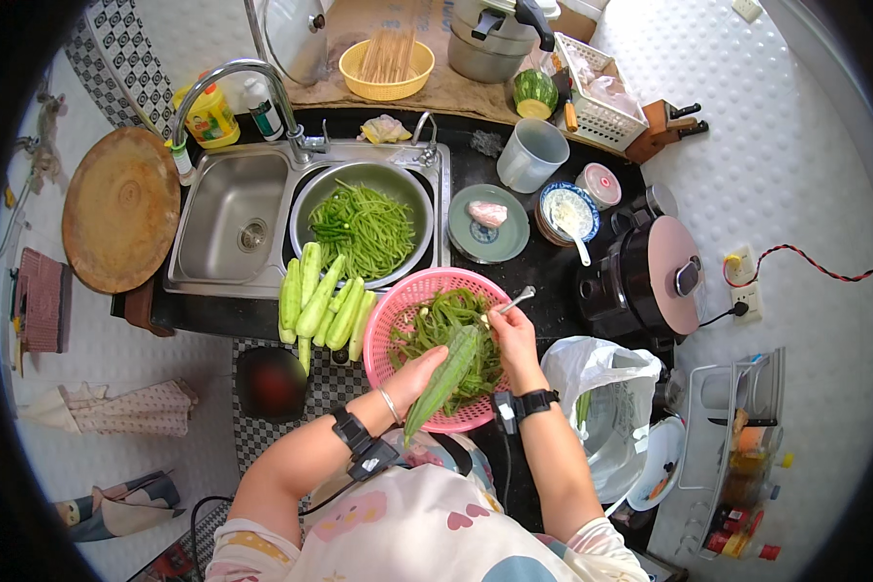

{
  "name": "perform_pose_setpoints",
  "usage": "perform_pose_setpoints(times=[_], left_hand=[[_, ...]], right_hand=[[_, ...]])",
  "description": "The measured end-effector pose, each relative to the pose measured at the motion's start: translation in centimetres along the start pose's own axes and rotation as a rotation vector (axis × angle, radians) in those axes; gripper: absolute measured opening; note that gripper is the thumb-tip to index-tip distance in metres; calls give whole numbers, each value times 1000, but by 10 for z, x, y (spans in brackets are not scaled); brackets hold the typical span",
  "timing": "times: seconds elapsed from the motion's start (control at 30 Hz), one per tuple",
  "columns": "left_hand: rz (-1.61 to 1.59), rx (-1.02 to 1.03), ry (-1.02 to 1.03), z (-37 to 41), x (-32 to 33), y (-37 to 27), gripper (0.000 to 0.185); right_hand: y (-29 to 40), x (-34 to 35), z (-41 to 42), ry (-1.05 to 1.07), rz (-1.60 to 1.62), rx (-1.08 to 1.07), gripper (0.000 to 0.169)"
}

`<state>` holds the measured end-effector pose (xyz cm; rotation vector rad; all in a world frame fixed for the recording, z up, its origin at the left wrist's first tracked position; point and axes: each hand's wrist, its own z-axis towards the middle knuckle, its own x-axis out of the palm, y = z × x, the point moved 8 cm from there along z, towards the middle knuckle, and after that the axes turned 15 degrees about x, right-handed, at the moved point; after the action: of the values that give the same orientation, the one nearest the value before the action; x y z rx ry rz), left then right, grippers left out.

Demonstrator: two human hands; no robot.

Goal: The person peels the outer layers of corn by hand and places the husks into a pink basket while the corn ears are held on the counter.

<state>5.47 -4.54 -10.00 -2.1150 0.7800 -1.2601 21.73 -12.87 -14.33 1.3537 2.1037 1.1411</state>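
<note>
Over a pink plastic colander point(400, 288), my left hand point(416, 378) grips a ridged green luffa gourd point(444, 380). My right hand point(511, 336) holds a metal-handled peeler or spoon point(518, 300) near the gourd's upper end; its working end is hidden. Green peelings point(444, 313) lie in the colander. Several pale, peeled gourds point(320, 308) rest together just left of it, by the sink's front edge. Behind them, a steel bowl point(300, 218) in the right sink basin holds cut green beans and green peppers point(367, 218).
A plate point(513, 244) with a piece of meat, a bowl point(569, 211) with a white spoon and a rice cooker point(644, 284) stand to the right. A plastic bag point(611, 429) hangs open beside my right arm. A faucet point(236, 67) arches over the sink.
</note>
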Motion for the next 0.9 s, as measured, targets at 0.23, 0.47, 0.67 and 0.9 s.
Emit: perform_pose_setpoints(times=[0.23,0.47,0.67,0.9], left_hand=[[-342,-51,-272,27,-34,24,38],[-363,5,-247,42,-30,23,39],[-355,14,-239,41,-19,25,45],[-201,-38,-180,28,-17,18,48]], right_hand=[[27,27,-56,39,-317,-290,9],[9,66,-101,401,-112,71,9],[3,70,-105,361,-252,-8,5],[15,61,-71,209,-85,-38,8]])
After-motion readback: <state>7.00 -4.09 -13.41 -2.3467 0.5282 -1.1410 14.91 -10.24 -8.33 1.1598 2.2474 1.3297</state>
